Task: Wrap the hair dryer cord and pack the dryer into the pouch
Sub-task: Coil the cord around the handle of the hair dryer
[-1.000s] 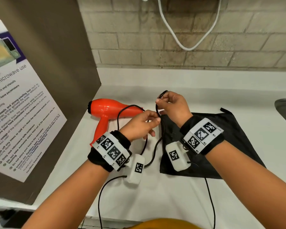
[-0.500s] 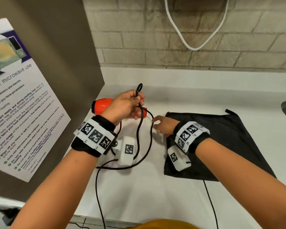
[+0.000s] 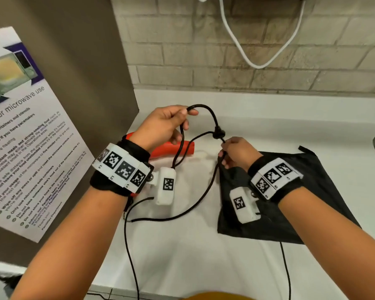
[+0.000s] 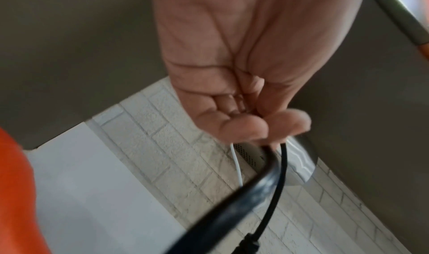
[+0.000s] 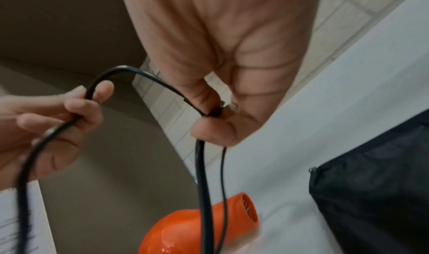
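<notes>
White counter (image 3: 182, 256), filling the lower and middle frame of the head view; a thin black wire crosses its near edge. Grey panel (image 3: 85, 61) along the left of frame, bearing a poster (image 3: 26, 148) on microwave use. Black pouch (image 3: 301, 213), flat on the counter at centre right. Left hand (image 3: 162, 126), centre frame, raised above the counter, fingers curled and pinching the top of a loop of the black cord (image 3: 206, 189). Right hand (image 3: 236, 152), just right of it at the pouch's near corner, fingers closed round the cord just below a small knot-like lump on it; from there the cord hangs down to a free end on the counter. Orange hair dryer (image 3: 171, 148), lying on the counter beneath and behind the left hand, mostly hidden; long axis running left to right, open barrel end toward the pouch. Beige brick wall (image 3: 247, 61) across the upper frame, with a white cable (image 3: 256, 66) drooping down it.
</notes>
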